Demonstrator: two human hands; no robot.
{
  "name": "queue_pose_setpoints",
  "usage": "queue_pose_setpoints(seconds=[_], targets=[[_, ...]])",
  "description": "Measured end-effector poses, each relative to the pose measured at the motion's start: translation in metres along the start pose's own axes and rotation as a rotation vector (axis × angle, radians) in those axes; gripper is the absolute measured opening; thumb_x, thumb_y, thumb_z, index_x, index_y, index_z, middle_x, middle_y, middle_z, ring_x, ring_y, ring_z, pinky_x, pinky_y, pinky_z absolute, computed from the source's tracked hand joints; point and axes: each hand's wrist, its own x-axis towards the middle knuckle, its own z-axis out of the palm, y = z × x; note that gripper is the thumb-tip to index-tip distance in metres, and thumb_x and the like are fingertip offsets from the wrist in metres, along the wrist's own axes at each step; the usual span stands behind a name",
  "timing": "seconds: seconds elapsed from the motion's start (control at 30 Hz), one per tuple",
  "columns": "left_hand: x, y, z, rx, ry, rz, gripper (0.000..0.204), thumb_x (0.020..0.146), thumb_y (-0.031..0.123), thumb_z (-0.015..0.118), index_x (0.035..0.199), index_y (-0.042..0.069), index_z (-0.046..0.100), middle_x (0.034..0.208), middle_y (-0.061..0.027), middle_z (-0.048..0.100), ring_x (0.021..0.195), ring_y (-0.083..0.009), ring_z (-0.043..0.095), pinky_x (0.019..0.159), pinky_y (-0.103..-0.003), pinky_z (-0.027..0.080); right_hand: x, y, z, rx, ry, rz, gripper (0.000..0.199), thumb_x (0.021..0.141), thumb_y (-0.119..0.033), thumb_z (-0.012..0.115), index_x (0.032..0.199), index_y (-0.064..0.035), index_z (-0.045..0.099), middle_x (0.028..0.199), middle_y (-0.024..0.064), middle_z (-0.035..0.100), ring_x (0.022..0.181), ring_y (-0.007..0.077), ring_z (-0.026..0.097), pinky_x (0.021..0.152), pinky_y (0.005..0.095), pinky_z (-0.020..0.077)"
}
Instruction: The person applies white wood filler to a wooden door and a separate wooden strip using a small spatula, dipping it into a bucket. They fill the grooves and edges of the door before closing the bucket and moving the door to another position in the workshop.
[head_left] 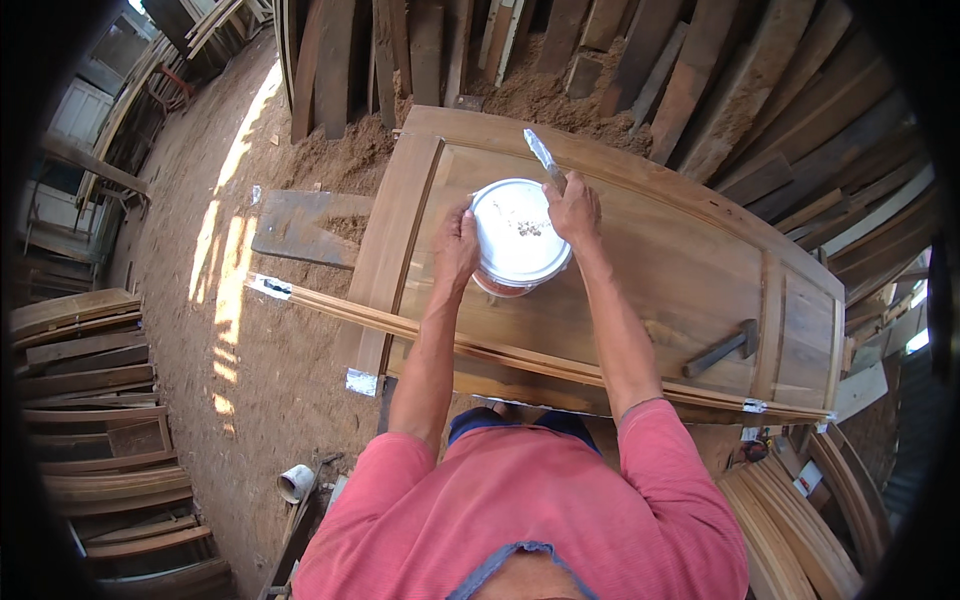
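Observation:
A round tub (500,245) with a white lid is held over a wooden door panel (640,290) in front of me. Dark specks mark the middle of the lid. My left hand (459,238) presses against the tub's left side, its thumb at the lid's rim. In my right hand (575,210) is a flat, narrow tool (540,152) with a whitish, blade-like end pointing up and away; its exact kind I cannot make out. The same hand rests against the lid's right edge. Whether the tub touches the panel beneath is hard to see.
A hammer (722,348) lies on the panel's right part. Long thin wooden strips (480,346) cross its near side, wrapped with tape at places. Planks (690,75) lean at the back, and boards (95,420) are stacked left. A white cup (295,484) lies on the ground.

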Motion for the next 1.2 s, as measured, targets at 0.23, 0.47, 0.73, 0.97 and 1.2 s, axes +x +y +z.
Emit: queue_pose_setpoints(seconds=[0.23, 0.47, 0.73, 0.97, 1.2], targets=[[0.000, -0.016, -0.008, 0.095, 0.042, 0.026, 0.040, 0.105, 0.019, 0.044, 0.135, -0.004, 0.057, 0.128, -0.0234, 0.065, 0.121, -0.0320, 0.063, 0.103, -0.039, 0.048, 0.008, -0.096, -0.049, 0.078, 0.201, -0.268, 0.041, 0.094, -0.034, 0.065, 0.106, 0.0050, 0.061, 0.098, 0.0273, 0.067, 0.095, 0.0443, 0.065, 0.084, 0.0530, 0.0486], [-0.001, -0.016, 0.001, 0.025, 0.041, 0.031, 0.045, 0.104, 0.024, 0.045, 0.136, -0.005, 0.056, 0.132, -0.0276, 0.062, 0.124, -0.0381, 0.060, 0.105, -0.042, 0.046, 0.012, -0.046, 0.057, -0.188, 0.081, -0.330, 0.054, 0.095, -0.033, 0.064, 0.122, 0.0117, 0.053, 0.127, 0.0323, 0.057, 0.125, 0.0441, 0.052, 0.111, 0.0534, 0.0346], [0.002, -0.025, 0.001, -0.105, -0.032, -0.005, 0.046, 0.105, 0.026, 0.046, 0.138, -0.004, 0.056, 0.131, -0.0241, 0.063, 0.125, -0.0319, 0.059, 0.106, -0.038, 0.044, -0.005, -0.071, -0.016, -0.333, -0.119, -0.218, 0.065, 0.091, -0.049, 0.064, 0.120, 0.0093, 0.065, 0.136, 0.0339, 0.052, 0.128, 0.0472, 0.050, 0.109, 0.0515, 0.0375], [0.004, -0.015, -0.001, -0.085, -0.062, -0.008, 0.048, 0.105, 0.027, 0.047, 0.140, -0.006, 0.053, 0.131, -0.0235, 0.064, 0.124, -0.0298, 0.060, 0.105, -0.037, 0.045, -0.055, -0.062, -0.036, -0.332, -0.321, -0.199, 0.058, 0.093, -0.048, 0.061, 0.119, 0.0033, 0.069, 0.123, 0.0297, 0.064, 0.118, 0.0467, 0.059, 0.101, 0.0563, 0.0435], [-0.027, 0.013, -0.011, -0.165, 0.071, -0.233, 0.064, 0.101, 0.032, 0.059, 0.145, -0.011, 0.042, 0.121, -0.0255, 0.067, 0.115, -0.0255, 0.064, 0.097, -0.036, 0.050, -0.004, 0.028, -0.037, 0.196, -0.404, 0.395, 0.049, 0.097, -0.049, 0.060, 0.108, -0.0035, 0.071, 0.100, 0.0158, 0.074, 0.097, 0.0287, 0.070, 0.086, 0.0449, 0.0526]])
